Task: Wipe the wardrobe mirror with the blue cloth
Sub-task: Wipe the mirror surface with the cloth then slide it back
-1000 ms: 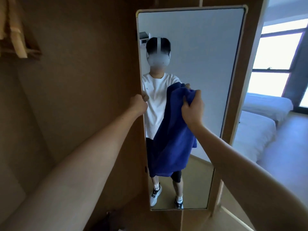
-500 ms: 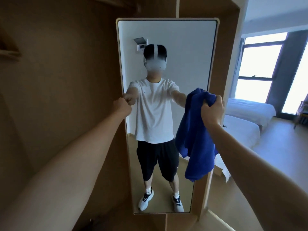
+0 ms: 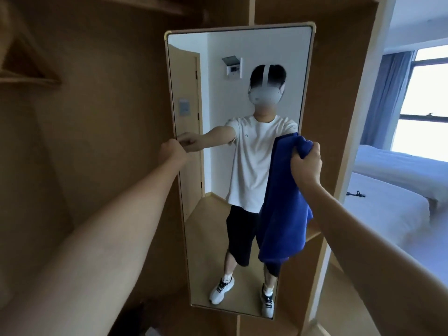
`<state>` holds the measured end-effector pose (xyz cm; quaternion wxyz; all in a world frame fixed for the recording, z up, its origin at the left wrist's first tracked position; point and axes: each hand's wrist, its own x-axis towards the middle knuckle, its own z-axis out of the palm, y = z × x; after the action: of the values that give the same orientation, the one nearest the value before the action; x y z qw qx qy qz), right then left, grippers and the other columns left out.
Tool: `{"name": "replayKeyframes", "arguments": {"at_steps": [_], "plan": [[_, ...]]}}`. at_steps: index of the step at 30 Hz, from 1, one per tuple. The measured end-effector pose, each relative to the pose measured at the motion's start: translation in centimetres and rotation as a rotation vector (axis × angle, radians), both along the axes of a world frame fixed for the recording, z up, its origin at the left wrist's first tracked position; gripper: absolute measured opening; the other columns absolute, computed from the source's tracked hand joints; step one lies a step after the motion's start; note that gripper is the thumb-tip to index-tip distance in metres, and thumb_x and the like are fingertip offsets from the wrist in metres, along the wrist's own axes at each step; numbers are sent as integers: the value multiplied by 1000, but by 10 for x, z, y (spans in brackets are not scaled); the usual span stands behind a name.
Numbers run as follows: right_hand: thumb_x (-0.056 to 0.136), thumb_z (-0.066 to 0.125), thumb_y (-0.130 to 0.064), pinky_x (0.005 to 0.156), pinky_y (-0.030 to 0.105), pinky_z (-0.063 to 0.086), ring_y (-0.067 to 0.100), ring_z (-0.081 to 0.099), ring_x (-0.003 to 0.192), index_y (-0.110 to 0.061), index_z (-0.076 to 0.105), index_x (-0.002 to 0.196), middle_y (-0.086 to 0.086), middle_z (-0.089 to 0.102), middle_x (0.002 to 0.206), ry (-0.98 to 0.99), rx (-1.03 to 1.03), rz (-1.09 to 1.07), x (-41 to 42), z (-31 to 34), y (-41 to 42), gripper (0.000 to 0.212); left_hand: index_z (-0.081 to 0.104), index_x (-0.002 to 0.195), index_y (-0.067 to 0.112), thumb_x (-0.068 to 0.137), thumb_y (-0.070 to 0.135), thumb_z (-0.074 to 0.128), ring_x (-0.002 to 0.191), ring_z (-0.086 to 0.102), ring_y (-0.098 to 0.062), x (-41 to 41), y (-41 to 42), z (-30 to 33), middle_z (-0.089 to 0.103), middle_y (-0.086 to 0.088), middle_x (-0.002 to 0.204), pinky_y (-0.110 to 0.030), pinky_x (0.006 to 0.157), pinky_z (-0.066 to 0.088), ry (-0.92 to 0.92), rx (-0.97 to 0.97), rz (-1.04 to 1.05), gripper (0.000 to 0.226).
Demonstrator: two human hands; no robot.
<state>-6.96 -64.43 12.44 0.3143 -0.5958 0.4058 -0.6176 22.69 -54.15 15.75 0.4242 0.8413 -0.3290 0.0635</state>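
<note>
A person faces a tall wardrobe mirror (image 3: 242,93) with a blue cloth (image 3: 283,202) bunched in one fist.

The brown, matte wooden wardrobe (image 3: 97,117) frames the smooth, round-cornered mirror panel. White beds (image 3: 388,202) lie to the right, below a bright window (image 3: 426,105). The soft, plush cloth hangs in front of the glass's right edge, clenched by the right hand (image 3: 306,163). The left hand (image 3: 172,151) is closed on the mirror's left edge.
</note>
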Motion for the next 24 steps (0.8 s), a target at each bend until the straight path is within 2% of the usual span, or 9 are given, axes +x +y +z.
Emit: {"name": "replayKeyframes", "arguments": {"at_steps": [2,5,7,9,13,16,20,24], "plan": [[95,52,-20,74,29,42,18,57,85,-12,53,118,1,60,97,22,-12,16,0,-1,-1,24,58,122,-5,93,6,53,113,58,-42,-8,1,-4,59,-26,124,-45,93,48,-6,5,4,32],[94,51,-16,65,24,42,13,57,77,-11,57,112,-1,60,89,49,-43,35,-3,-1,-1,19,53,129,-3,94,7,53,116,57,-39,-18,5,-9,55,-22,131,-40,92,50,12,21,31,36],[94,52,-16,64,24,43,9,57,74,-14,55,106,-4,59,84,61,-59,57,-7,-2,1,13,56,126,-1,93,12,56,113,59,-39,-24,6,-10,57,-22,127,-37,86,51,3,50,5,35],[93,53,-18,65,24,45,13,59,77,-16,55,102,-2,60,86,56,-63,89,-10,-5,4,9,60,121,0,93,16,56,112,59,-39,-32,6,-11,58,-22,124,-36,83,49,-18,69,-25,32],[91,56,-23,76,32,48,19,59,87,-14,54,102,4,61,100,78,-130,101,-10,-13,16,15,57,130,3,93,15,57,123,54,-37,-52,3,-11,55,-20,134,-37,99,46,-28,52,-43,38],[92,56,-24,79,32,44,18,55,90,-12,50,104,5,56,106,102,-194,79,-5,-16,31,18,57,131,5,94,14,57,122,55,-34,-65,3,-14,55,-17,133,-36,99,46,-29,33,-62,38],[90,56,-21,83,37,47,24,55,97,-9,49,109,5,54,110,119,-238,71,3,-19,46,24,61,119,5,92,10,56,112,59,-33,-73,8,-17,61,-16,123,-35,91,51,-36,25,-77,28],[89,57,-17,85,38,47,26,54,99,-7,49,109,5,52,110,115,-233,60,7,-17,59,24,64,111,3,91,6,54,110,58,-34,-81,15,-17,62,-16,118,-31,84,46,-48,24,-81,22]]}}
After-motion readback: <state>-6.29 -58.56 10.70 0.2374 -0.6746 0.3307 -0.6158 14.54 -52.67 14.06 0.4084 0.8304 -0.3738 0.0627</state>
